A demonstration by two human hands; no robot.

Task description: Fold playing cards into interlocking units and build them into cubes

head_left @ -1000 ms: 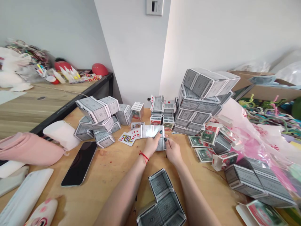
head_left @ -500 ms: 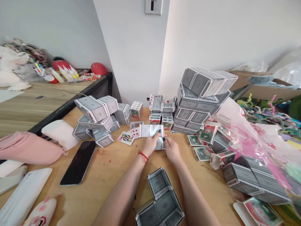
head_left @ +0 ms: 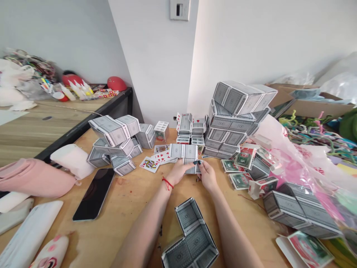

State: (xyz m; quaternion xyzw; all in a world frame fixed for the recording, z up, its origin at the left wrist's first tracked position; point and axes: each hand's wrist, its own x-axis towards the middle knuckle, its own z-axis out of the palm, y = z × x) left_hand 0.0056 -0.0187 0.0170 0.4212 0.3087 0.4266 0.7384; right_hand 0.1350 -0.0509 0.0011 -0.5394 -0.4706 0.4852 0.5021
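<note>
Both hands grip a piece made of joined grey-backed playing cards (head_left: 181,150) above the middle of the table. My left hand (head_left: 180,172), with a red string bracelet at its wrist, is closed on the left and front part, thumb across the top. At the front right corner my right hand (head_left: 208,174) pinches the same piece, its fingertips meeting the left thumb. Face-up loose cards (head_left: 150,163) lie just left of it. Nearer to me, between my forearms, sits an open L-shaped card box (head_left: 195,234). Fingers under the piece are hidden.
A tall stack of card blocks (head_left: 231,123) stands back right, with a smaller stack (head_left: 111,145) at the left. Card packs (head_left: 241,180) lie beside pink plastic (head_left: 295,156). A black phone (head_left: 95,193) and pink case (head_left: 36,176) are on the left. Behind is a wall.
The card piece has shifted slightly right and tilted to show more of its back. My left thumb has slid down and right, towards the right fingertips.
</note>
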